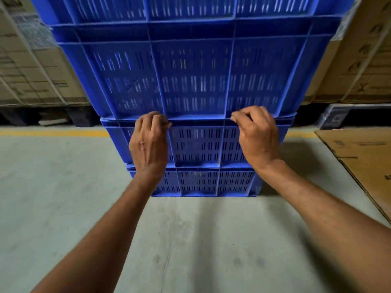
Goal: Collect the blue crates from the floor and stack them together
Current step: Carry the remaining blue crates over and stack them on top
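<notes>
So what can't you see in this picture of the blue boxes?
- Head view: the top of the crate stack is cut off by the upper edge.
- What is inside the crates: hidden by their slotted walls.
- Fingertips of the left hand and right hand: curled at a crate rim, grip unclear.
- Cardboard boxes: print blurred.

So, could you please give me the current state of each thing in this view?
Blue crates: stacked on the floor, at least four high.
Left hand: fingers curled at a crate rim.
Right hand: fingers curled at the same rim.
Flat cardboard: lying on the floor, right.
</notes>
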A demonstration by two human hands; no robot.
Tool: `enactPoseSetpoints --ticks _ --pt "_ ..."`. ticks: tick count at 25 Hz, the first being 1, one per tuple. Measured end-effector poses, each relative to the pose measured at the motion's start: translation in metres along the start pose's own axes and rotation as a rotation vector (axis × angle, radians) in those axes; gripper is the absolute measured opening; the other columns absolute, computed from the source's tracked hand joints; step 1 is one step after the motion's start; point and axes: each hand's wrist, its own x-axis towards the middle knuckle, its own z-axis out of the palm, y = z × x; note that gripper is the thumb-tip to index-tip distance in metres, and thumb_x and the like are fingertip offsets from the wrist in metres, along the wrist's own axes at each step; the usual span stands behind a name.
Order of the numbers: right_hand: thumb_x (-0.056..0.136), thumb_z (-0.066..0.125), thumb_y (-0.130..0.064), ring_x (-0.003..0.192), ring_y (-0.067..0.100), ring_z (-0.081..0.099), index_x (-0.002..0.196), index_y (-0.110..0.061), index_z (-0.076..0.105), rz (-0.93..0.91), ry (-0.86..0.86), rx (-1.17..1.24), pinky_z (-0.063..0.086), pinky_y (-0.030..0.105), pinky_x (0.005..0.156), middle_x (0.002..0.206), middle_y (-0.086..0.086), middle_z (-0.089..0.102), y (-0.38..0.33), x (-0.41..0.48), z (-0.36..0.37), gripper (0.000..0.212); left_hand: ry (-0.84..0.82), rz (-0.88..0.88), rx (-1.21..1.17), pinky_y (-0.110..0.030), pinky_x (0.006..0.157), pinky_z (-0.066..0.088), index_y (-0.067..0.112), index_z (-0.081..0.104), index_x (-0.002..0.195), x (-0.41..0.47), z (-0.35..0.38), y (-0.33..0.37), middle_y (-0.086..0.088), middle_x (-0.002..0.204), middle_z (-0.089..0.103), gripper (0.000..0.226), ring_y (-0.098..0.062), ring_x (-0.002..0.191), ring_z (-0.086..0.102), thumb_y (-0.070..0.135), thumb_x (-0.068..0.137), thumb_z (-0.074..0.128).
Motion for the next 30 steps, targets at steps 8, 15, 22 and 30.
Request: enactPoseSetpoints --ticks 8,15,22,30 --pt "0.098 0.064 -0.013 0.068 0.022 0.052 0.088 -0.010 0.073 -0.147 0.134 -0.180 0.043 0.032 0.062 0.072 0.004 0.057 0.013 -0.002 0.013 0.014 0.099 0.179 0.244 -0.027 0.046 0.025 0.021 0.068 0.105 0.008 0.017 -0.034 0.000 0.088 0.060 0.025 -0.020 0.076 0.051 0.001 0.090 0.069" --pt "0.095 0.069 -0.017 0.081 0.023 0.057 0.106 -0.010 0.071 -0.138 -0.123 -0.088 0.051 0.036 0.067 0.088 0.004 0.065 0.004 0.002 -0.012 0.013 -0.140 0.286 0.254 -0.029 0.042 0.028 0.020 0.068 0.098 0.017 -0.015 -0.026 0.000 0.085 0.059 0.013 -0.021 0.073 0.052 0.011 0.090 0.071" --pt "0.099 0.060 -0.012 0.111 0.029 0.055 0.129 -0.008 0.063 -0.111 0.132 -0.050 0.045 0.040 0.091 0.122 0.008 0.063 -0.020 0.125 -0.075 0.031 0.124 0.245 0.065 -0.041 0.082 0.045 0.017 0.060 0.130 0.130 -0.083 0.010 -0.009 0.130 0.058 0.029 -0.030 0.111 0.055 0.024 0.102 0.058" --pt "0.100 0.054 -0.009 0.077 0.029 0.053 0.106 -0.008 0.073 -0.119 0.165 -0.111 0.048 0.041 0.065 0.083 0.008 0.060 0.004 0.158 -0.067 0.021 0.169 0.197 0.067 -0.038 0.068 0.043 0.024 0.074 0.112 0.156 -0.068 0.026 -0.003 0.103 0.066 0.019 -0.027 0.087 0.059 0.027 0.094 0.068"
